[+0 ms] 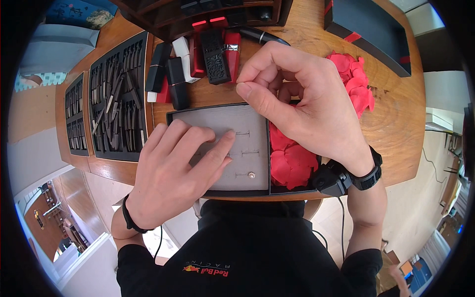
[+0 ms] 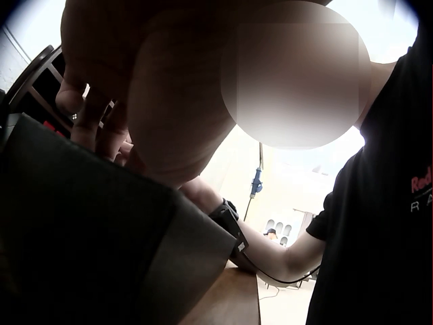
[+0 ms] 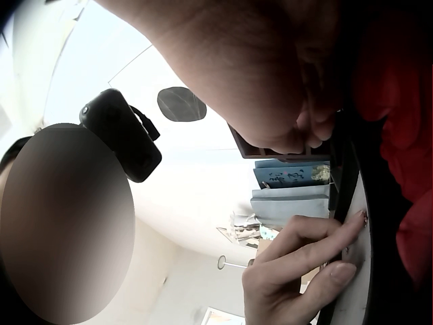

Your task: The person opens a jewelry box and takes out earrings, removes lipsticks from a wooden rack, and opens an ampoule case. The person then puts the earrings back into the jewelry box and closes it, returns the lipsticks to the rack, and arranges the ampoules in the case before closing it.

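A black-edged box [image 1: 169,117] holds a grey slitted pad [image 1: 255,116] beside a compartment of red petals [image 1: 292,161]. A small round jewellery piece with a pale centre [image 1: 252,174] sits at the pad's near slit. My left hand [image 1: 170,173] lies over the pad, its index fingertip touching down beside the far slit. In the right wrist view, a tiny glint [image 3: 365,217] shows at that fingertip. Above the box, my right hand [image 1: 311,99] pinches thumb and index finger together. A small shiny piece [image 3: 339,110] shows by its fingertips, mostly hidden; I cannot tell its kind.
Trays of dark slim pieces [image 1: 118,99] lie at left. Several small boxes [image 1: 213,54] and a black pen-like object [image 1: 262,35] stand behind, below a dark wooden shelf [image 1: 163,20]. More red petals [image 1: 358,84] and an open black box [image 1: 368,34] are at right.
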Demonstrator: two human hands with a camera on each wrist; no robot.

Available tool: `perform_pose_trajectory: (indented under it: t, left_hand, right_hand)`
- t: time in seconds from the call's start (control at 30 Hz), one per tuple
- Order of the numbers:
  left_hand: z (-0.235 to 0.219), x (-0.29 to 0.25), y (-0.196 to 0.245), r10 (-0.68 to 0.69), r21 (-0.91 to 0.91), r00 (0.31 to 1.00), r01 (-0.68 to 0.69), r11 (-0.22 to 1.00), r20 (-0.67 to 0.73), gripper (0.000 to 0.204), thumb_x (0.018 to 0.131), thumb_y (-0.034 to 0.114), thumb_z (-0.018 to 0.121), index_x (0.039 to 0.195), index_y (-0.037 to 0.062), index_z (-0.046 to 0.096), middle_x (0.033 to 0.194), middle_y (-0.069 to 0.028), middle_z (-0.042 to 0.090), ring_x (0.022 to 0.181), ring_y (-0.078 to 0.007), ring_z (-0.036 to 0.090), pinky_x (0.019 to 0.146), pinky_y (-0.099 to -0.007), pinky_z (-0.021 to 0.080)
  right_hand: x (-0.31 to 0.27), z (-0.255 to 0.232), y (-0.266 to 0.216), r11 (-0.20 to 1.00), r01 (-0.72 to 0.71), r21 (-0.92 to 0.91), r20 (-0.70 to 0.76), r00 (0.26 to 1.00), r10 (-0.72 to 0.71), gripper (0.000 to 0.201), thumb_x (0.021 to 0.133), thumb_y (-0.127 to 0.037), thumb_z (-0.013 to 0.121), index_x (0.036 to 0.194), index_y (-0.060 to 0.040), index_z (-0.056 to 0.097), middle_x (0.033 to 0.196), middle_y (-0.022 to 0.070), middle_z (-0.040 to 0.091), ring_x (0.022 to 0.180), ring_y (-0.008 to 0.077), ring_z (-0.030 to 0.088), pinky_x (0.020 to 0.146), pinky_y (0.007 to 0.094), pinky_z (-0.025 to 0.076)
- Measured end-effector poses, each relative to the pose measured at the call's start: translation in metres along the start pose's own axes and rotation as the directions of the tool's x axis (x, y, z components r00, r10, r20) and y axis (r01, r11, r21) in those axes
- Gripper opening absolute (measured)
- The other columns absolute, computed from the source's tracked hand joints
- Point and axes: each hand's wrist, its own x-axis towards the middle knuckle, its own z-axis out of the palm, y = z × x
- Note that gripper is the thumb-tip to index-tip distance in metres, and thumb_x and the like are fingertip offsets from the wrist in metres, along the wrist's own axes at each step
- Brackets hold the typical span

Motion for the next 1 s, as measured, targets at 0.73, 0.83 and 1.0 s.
perform_pose_trajectory:
  t: [0.73,0.83,1.0]
  left_hand:
    - [0.005,0.055,-0.050,-0.378,-0.885,0.897,-0.030,0.464,-0.228,0.023,0.099,0.017,0.070,0.087,0.0079,0.053,0.076,-0.0013,0.054,0.070,-0.0076,0.046,0.067,-0.0239,0.037]
    - [0.016,0.047,-0.059,-0.372,-0.934,0.906,-0.065,0.352,-0.203,0.022,0.101,0.016,0.064,0.085,0.0078,0.051,0.073,-0.0015,0.053,0.068,-0.0081,0.046,0.065,-0.0249,0.036]
    - [0.019,0.037,-0.061,-0.374,-0.972,0.920,-0.030,0.232,-0.118,0.023,0.100,0.015,0.062,0.082,0.0065,0.050,0.072,-0.0022,0.053,0.067,-0.0091,0.047,0.064,-0.0259,0.037]
  right_hand:
    - [0.007,-0.040,0.011,0.923,-0.067,-0.378,-0.050,0.997,0.052,0.012,0.101,-0.007,0.073,0.112,-0.0018,0.074,0.086,-0.0016,0.070,0.074,0.0031,0.059,0.065,0.0207,0.046]
    - [0.009,-0.046,0.010,0.922,-0.123,-0.366,0.030,0.989,0.144,0.015,0.098,-0.006,0.075,0.112,-0.0028,0.076,0.089,0.0037,0.073,0.073,0.0107,0.065,0.066,0.0257,0.051]
    - [0.015,-0.046,0.006,0.912,-0.171,-0.372,0.120,0.966,0.230,0.018,0.095,-0.007,0.077,0.113,-0.0033,0.077,0.096,0.0109,0.076,0.077,0.0202,0.073,0.070,0.0313,0.058]
